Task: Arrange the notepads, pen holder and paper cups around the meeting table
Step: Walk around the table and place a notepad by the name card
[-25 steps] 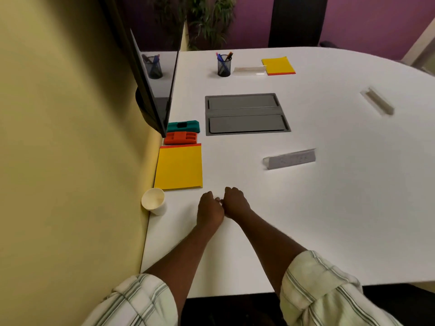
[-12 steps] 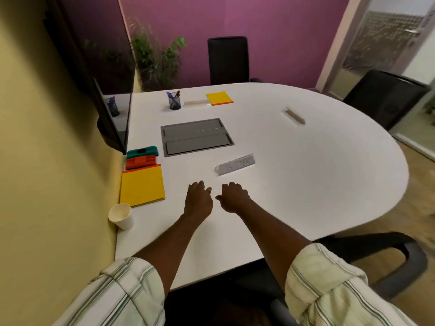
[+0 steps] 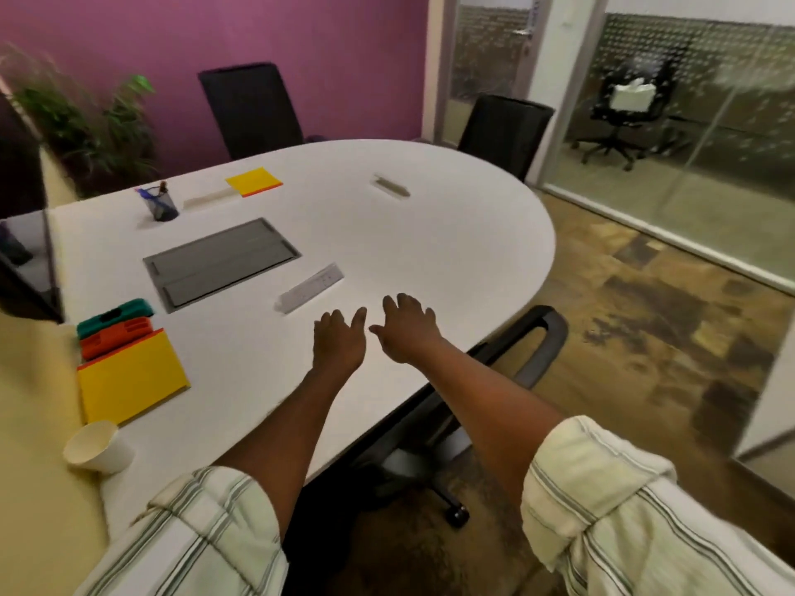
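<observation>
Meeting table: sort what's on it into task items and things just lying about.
Task items: near yellow notepad, far yellow notepad, pen holder, paper cup.

Lying about: teal case, orange case, three name plates, grey cable hatch set into the table.

- table (image 3: 430, 234): white
- notepads (image 3: 131, 380), (image 3: 254, 181): yellow, orange edge
- cup (image 3: 97, 447): cream
- pen holder (image 3: 162, 205): dark mesh
- cases (image 3: 115, 314), (image 3: 116, 336): teal, orange
- panel (image 3: 221, 262): grey
- wall (image 3: 258, 32): purple
- sleeves (image 3: 193, 539): pale, striped
- chairs (image 3: 251, 107): black
</observation>
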Demonstrator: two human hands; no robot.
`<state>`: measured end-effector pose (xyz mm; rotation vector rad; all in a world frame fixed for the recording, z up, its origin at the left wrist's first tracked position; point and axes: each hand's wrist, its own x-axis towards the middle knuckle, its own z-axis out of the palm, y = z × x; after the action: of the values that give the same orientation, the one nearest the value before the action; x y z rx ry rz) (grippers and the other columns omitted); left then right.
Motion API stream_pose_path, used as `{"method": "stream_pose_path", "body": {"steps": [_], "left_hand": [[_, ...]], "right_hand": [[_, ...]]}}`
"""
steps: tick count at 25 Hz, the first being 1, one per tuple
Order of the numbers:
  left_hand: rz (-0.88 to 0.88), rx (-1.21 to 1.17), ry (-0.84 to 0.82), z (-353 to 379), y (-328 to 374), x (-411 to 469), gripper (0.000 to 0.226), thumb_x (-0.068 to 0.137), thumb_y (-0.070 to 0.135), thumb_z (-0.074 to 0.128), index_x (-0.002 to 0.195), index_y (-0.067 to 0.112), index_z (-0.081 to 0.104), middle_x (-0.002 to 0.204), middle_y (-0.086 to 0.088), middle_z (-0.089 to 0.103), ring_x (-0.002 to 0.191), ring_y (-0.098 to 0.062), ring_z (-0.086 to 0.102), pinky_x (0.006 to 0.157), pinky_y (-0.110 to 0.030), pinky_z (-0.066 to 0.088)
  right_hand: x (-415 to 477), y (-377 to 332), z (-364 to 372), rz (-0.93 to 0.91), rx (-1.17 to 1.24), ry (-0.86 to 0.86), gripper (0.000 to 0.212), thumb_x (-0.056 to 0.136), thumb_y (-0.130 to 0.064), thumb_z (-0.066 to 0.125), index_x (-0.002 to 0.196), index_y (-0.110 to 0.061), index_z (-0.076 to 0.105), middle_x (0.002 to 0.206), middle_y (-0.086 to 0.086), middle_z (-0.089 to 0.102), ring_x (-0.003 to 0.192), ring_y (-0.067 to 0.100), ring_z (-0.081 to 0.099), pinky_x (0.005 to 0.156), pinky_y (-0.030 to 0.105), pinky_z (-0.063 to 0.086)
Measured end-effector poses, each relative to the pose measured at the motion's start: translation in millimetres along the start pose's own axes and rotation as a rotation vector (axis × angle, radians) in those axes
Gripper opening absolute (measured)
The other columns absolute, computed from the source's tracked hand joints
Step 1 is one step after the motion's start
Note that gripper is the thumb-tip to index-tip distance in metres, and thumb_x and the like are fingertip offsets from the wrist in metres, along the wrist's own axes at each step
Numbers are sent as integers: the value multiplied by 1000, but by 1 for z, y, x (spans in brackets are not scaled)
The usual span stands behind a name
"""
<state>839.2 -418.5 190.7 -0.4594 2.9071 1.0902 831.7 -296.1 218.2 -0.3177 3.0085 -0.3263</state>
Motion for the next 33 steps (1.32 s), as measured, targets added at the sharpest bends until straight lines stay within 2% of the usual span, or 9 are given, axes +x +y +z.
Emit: {"method": "stream_pose_path", "body": {"steps": [2,5,7,11,15,20,24,30,33], "left_hand": [[65,29,18,11,24,-3,71,95,55,29,137,-1,38,145,-19,38,139,-35,26,115,-47,24],[147,49,32,29,72,-4,76,95,57,30,144,-1,27,154,-18,24,145,-33,14,119,-45,17],[162,41,45,46,107,-1,77,94,57,31,145,-1,24,154,-18,24,145,-33,15,118,-46,19],[172,-3,78,94,177,2,76,94,56,33,141,-4,30,149,-20,32,141,-35,22,116,-46,23],[179,-19,18,150,252,-1,78,95,56,31,149,3,14,159,-11,11,148,-26,3,121,-40,10],[243,-8,-16,207,318,7,81,94,56,36,151,9,5,160,-7,-3,148,-21,-3,121,-36,7],[256,23,-36,260,357,60,81,93,59,34,151,14,2,160,-4,-6,148,-20,-3,121,-38,8],[192,-2,-118,351,432,192,78,95,56,28,150,6,4,160,-11,2,148,-27,-1,120,-37,5],[213,64,-122,383,463,248,76,96,54,28,150,5,6,160,-12,5,148,-28,2,120,-38,7]], "right_hand": [[-5,27,-14,38,2,31,63,100,-46,35,149,-11,20,154,14,22,145,30,17,114,51,19],[-6,73,-38,98,9,72,64,101,-47,29,151,-11,12,159,12,12,148,28,6,117,54,10],[-4,108,-53,107,4,86,64,101,-47,27,152,-12,10,160,12,6,148,27,2,117,55,7],[-1,186,-81,97,38,122,65,101,-47,27,152,-12,9,161,11,3,149,27,-1,118,53,4],[7,275,-103,93,17,162,65,101,-48,26,153,-14,7,161,10,1,149,26,-1,117,53,4],[30,357,-116,179,77,110,67,101,-42,33,152,-10,4,161,9,0,149,25,-1,118,55,8],[72,413,-116,209,135,95,69,100,-38,38,153,-11,3,161,8,-2,149,23,-2,117,52,7],[178,514,-122,280,171,89,69,100,-38,41,152,-11,6,161,8,5,149,24,3,119,51,12],[240,559,-136,291,161,66,71,99,-39,44,152,-11,7,160,9,9,148,25,7,116,50,16]]}}
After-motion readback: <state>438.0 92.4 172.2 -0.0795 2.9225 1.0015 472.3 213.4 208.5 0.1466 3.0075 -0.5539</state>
